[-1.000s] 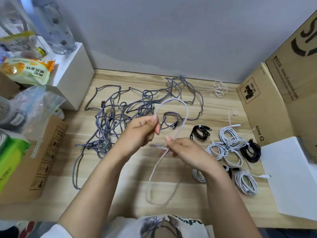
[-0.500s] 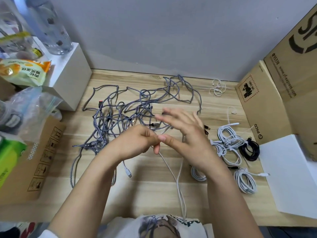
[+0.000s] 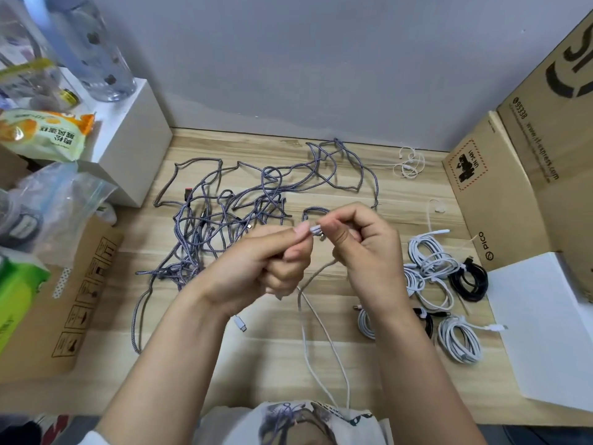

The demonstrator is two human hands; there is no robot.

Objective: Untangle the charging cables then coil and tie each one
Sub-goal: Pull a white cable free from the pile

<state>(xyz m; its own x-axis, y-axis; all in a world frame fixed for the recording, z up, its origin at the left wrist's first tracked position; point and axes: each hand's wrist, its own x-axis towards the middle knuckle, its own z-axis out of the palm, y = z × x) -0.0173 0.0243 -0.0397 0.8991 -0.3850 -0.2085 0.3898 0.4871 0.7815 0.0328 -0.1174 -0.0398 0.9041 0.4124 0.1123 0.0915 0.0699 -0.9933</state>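
Since half a second ago the right hand (image 3: 365,252) has curled shut from spread fingers, and both hands now meet over the middle of the bench (image 3: 321,354). Left hand (image 3: 266,264) and right hand each pinch the folded end of the pale braided cable (image 3: 316,229) between thumb and forefinger, other fingers curled. Its slack hangs down toward the person's shirt, one plug (image 3: 240,322) lying on the wood. Behind the hands sprawls the tangle of grey braided cables (image 3: 224,213). To the right lie coiled white cables (image 3: 430,255) and a coiled black cable (image 3: 471,281), beside a cardboard box (image 3: 494,200).
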